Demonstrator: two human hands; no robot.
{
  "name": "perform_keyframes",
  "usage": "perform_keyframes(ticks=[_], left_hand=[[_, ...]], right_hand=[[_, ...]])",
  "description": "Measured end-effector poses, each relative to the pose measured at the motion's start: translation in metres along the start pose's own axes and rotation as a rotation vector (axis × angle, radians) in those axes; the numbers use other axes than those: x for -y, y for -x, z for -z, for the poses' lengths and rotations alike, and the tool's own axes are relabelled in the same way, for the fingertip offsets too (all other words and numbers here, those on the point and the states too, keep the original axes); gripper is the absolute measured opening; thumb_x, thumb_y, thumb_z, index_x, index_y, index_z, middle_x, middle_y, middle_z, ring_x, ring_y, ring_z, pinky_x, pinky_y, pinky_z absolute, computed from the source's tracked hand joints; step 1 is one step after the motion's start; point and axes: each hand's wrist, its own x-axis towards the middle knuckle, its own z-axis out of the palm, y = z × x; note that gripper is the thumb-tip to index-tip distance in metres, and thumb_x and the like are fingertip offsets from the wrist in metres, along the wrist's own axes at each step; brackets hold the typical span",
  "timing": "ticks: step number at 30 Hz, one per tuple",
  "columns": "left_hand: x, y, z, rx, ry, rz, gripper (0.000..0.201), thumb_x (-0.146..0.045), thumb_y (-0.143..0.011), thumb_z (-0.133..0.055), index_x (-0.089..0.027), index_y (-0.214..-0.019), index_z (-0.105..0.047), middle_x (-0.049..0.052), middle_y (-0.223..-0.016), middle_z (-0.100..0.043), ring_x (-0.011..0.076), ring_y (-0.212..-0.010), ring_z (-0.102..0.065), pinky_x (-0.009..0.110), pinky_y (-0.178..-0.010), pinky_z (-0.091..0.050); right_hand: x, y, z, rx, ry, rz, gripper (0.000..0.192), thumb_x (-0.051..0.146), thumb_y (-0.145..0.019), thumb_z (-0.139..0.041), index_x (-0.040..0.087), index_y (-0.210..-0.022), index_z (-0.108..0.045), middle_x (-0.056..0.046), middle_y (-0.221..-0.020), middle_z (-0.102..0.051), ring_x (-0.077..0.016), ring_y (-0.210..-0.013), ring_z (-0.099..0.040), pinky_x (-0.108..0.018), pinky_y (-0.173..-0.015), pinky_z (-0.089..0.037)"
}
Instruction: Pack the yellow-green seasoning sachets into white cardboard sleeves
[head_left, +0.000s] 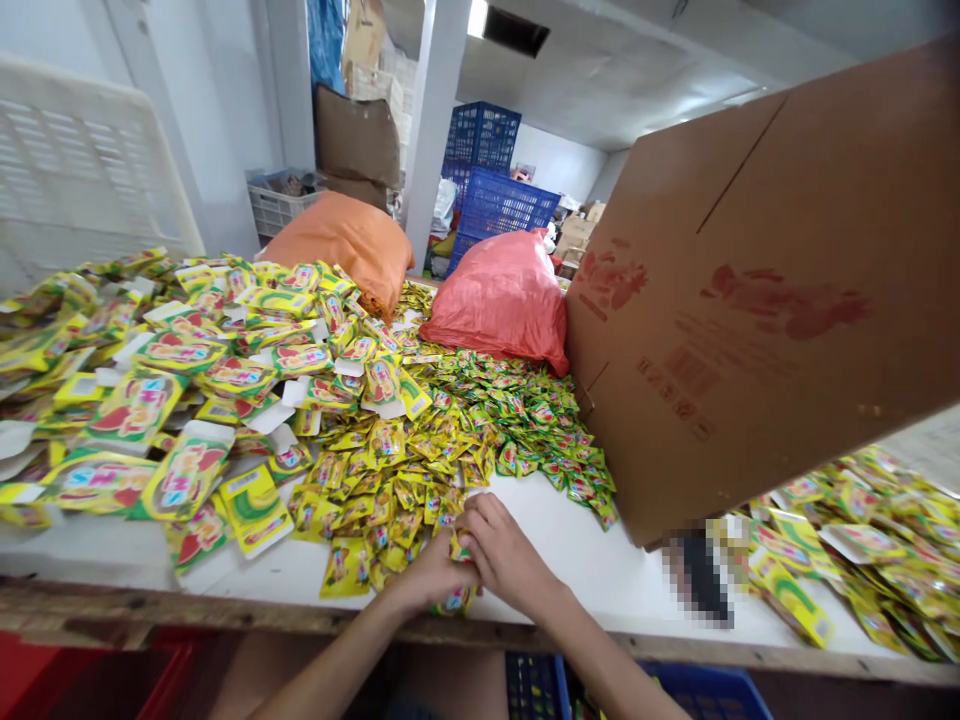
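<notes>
The left hand point(433, 572) and right hand point(504, 552) meet at the near edge of the table point(570, 560), at about 6 o'clock in the view. Both are curled closed around a small bundle of sachets point(458, 548); one yellow end pokes up between the two hands and another shows below the left fingers at the table's rim. How many sachets are in the bundle cannot be made out, as the fingers cover most of it.

From 9 to 12 o'clock of the hands spreads the loose pile of sachets point(465, 430), its nearest pieces touching the fingertips. Further out at 10 o'clock lies a heap of flat printed cartons point(187, 370), running off the left edge of the frame.

At 2 o'clock a large cardboard box point(757, 290) stands tilted, hiding everything behind it and cut off by the right edge. A blurred patch sits below its lower corner; what lies there cannot be told. More cartons point(862, 570) lie at 3 o'clock, partly cut off.

Bare white tabletop is open just right of the hands, up to the box. At 12 o'clock, behind the pile, rest a red sack point(502, 295) and an orange sack point(345, 245).
</notes>
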Motion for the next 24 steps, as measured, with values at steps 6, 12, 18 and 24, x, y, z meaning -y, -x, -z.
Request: perform_keyframes(ticks=[6, 12, 18, 24], left_hand=[[0.006, 0.001, 0.0, 0.022, 0.107, 0.103, 0.019, -0.019, -0.062, -0.063, -0.013, -0.079, -0.059, 0.0, -0.062, -0.059, 0.0125, -0.055, -0.055, 0.026, -0.057, -0.045], [0.002, 0.0, -0.002, 0.044, 0.079, 0.086, 0.009, -0.013, -0.059, -0.061, -0.013, -0.068, -0.06, 0.0, -0.059, -0.06, 0.0128, -0.057, -0.055, 0.025, -0.059, -0.045], [0.0, 0.007, 0.003, -0.053, -0.01, 0.079, 0.03, -0.009, -0.054, -0.066, -0.014, -0.084, -0.063, 0.002, -0.081, -0.067, 0.0194, -0.084, -0.058, 0.027, -0.076, -0.044], [0.004, 0.003, 0.01, -0.106, 0.005, -0.022, 0.038, -0.021, -0.06, -0.069, -0.011, -0.096, -0.062, 0.006, -0.09, -0.067, 0.022, -0.086, -0.059, 0.031, -0.081, -0.044]], right_hand=[[-0.001, 0.018, 0.006, -0.198, -0.128, -0.245, 0.023, 0.023, -0.085, -0.048, 0.019, -0.107, -0.048, -0.006, -0.092, -0.052, -0.02, -0.087, -0.049, -0.034, -0.078, -0.04], [0.004, 0.016, 0.01, -0.107, 0.013, -0.163, 0.012, 0.015, -0.082, -0.052, 0.022, -0.087, -0.061, -0.006, -0.092, -0.053, -0.0219, -0.089, -0.046, -0.036, -0.075, -0.038], [0.014, 0.003, 0.011, 0.044, -0.024, -0.09, 0.02, 0.021, -0.082, -0.054, 0.022, -0.066, -0.065, -0.005, -0.113, -0.053, -0.0263, -0.108, -0.04, -0.043, -0.084, -0.036], [0.005, 0.024, -0.006, -0.038, -0.306, -0.269, 0.017, 0.032, -0.081, -0.057, 0.023, -0.096, -0.058, -0.007, -0.117, -0.051, -0.0254, -0.112, -0.043, -0.043, -0.091, -0.037]])
